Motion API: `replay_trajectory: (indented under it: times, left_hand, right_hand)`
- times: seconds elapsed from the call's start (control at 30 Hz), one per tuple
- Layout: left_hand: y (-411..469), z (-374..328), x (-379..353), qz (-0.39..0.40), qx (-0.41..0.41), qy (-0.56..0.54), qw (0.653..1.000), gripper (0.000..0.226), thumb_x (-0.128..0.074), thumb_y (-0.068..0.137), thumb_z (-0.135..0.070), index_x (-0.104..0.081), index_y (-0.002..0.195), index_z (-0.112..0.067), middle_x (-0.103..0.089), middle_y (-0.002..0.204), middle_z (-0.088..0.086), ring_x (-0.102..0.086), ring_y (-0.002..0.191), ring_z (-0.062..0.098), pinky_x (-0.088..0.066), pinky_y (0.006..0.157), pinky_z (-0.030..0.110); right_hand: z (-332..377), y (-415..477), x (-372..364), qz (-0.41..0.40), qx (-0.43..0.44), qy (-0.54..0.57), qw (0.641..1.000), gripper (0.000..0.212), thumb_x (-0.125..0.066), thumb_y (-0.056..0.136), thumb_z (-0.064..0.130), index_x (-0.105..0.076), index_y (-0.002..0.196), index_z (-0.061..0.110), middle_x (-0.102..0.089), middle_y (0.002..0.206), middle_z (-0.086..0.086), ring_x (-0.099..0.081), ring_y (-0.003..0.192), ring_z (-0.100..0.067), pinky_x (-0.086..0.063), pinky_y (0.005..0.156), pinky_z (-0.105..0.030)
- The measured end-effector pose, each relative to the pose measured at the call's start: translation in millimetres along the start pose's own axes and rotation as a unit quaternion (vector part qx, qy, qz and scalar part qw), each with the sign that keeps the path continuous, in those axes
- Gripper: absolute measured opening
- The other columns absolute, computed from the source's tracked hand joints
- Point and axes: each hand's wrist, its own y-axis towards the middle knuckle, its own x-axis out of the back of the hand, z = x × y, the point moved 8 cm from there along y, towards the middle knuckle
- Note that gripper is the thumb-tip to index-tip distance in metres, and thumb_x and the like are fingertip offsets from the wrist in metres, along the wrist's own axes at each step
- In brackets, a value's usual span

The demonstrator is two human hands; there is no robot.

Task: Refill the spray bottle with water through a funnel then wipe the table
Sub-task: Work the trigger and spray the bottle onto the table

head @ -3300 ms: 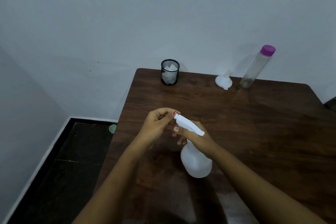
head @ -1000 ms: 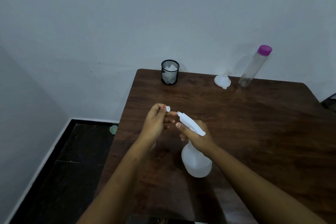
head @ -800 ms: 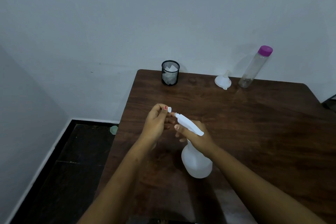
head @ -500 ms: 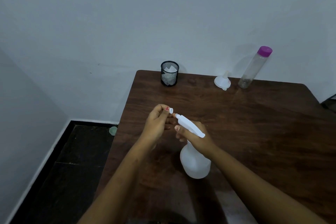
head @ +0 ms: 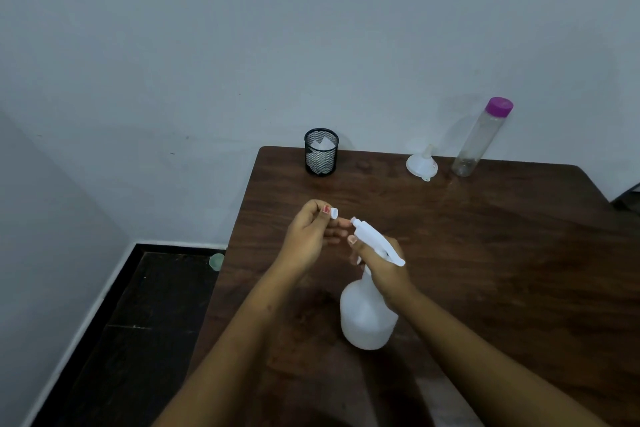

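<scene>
One black mesh cup (head: pixel 321 156) with white cloth or paper in it stands at the tabletop's (head: pixel 502 253) 11 o'clock. At 1 o'clock, one upturned funnel (head: pixel 421 163) sits just beside one clear, purple-capped bottle (head: pixel 479 139) that looks nearly empty. The one spray bottle (head: pixel 367 319) stands toward 6 o'clock, contents unclear, with the right hand (head: pixel 384 263) grip wrapped round its neck, while the left hand (head: pixel 308 236) grip pinches one small white cap (head: pixel 334 213) just off the nozzle.

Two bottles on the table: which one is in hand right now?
The white spray bottle, gripped at its neck by the right hand. The clear purple-capped bottle stands untouched by the wall.
</scene>
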Motion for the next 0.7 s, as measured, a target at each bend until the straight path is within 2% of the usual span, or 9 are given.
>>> replay_trajectory:
  times: [0.13,0.23,0.37,0.43,0.53,0.6,0.7]
  left_hand:
    - [-1.1,1.2,-2.7,0.015,-0.005,0.003,1.000,0.019,-0.038,0.101,-0.015,-0.053,0.091,-0.008,-0.070,0.083,0.005,-0.068,0.073,0.011,-0.056,0.070,0.024]
    - [-2.7,0.4,-7.3,0.028,-0.014,0.030,0.999,0.017,-0.042,0.100,-0.013,-0.054,0.090,-0.007,-0.070,0.086,0.005,-0.068,0.080,0.013,-0.056,0.073,0.026]
    - [-5.0,-4.1,-11.2,0.050,-0.037,0.065,0.996,0.016,-0.045,0.099,-0.014,-0.059,0.095,-0.006,-0.067,0.093,0.007,-0.065,0.088,0.018,-0.055,0.080,0.033]
    - [-5.9,-9.6,-10.1,0.053,-0.050,0.056,0.996,0.017,-0.046,0.098,-0.014,-0.060,0.095,-0.005,-0.066,0.090,0.006,-0.065,0.086,0.017,-0.055,0.077,0.028]
    - [-7.3,-16.3,-9.6,0.055,-0.070,0.047,0.995,0.017,-0.047,0.097,-0.014,-0.059,0.091,-0.004,-0.064,0.084,0.004,-0.064,0.080,0.014,-0.054,0.070,0.024]
    - [-8.6,-16.6,-10.8,0.054,-0.071,0.035,0.995,0.015,-0.050,0.096,-0.013,-0.059,0.090,-0.002,-0.065,0.082,0.004,-0.065,0.077,0.012,-0.054,0.065,0.023]
    - [-8.6,-15.7,-10.5,0.041,-0.070,0.030,0.996,0.012,-0.053,0.094,-0.010,-0.063,0.089,-0.004,-0.069,0.093,0.014,-0.067,0.086,0.019,-0.058,0.072,0.033]
  right_hand:
    - [-7.3,-5.4,-0.2,0.010,-0.007,-0.012,1.000,0.014,-0.065,0.090,0.026,-0.067,0.077,0.020,-0.064,0.059,0.008,-0.064,0.063,-0.005,-0.049,0.060,-0.015]
    - [-2.9,-5.6,2.9,-0.001,-0.014,0.009,1.000,0.013,-0.066,0.089,0.026,-0.064,0.076,0.027,-0.067,0.063,0.017,-0.064,0.064,0.002,-0.048,0.057,-0.010]
    - [14.2,-5.0,-3.1,0.043,0.016,0.001,0.999,0.022,-0.066,0.089,0.024,-0.070,0.070,0.036,-0.065,0.062,0.010,-0.063,0.060,-0.004,-0.052,0.057,-0.016]
    - [18.3,-4.9,-4.7,0.054,0.016,0.005,0.998,0.019,-0.067,0.087,0.026,-0.071,0.074,0.038,-0.066,0.064,0.010,-0.065,0.061,-0.005,-0.054,0.058,-0.018]
    - [18.7,-5.2,-6.2,0.068,0.016,-0.010,0.998,0.010,-0.068,0.087,0.027,-0.069,0.077,0.029,-0.066,0.066,0.009,-0.065,0.065,-0.007,-0.051,0.057,-0.018]
    - [19.3,-5.6,-4.4,0.062,0.012,-0.018,0.998,0.010,-0.068,0.087,0.027,-0.067,0.077,0.029,-0.065,0.065,0.010,-0.064,0.064,-0.007,-0.051,0.057,-0.018]
    - [21.8,-7.0,-1.7,0.053,0.017,-0.013,0.998,0.021,-0.066,0.088,0.024,-0.069,0.069,0.033,-0.066,0.063,0.013,-0.064,0.062,-0.003,-0.051,0.056,-0.017]
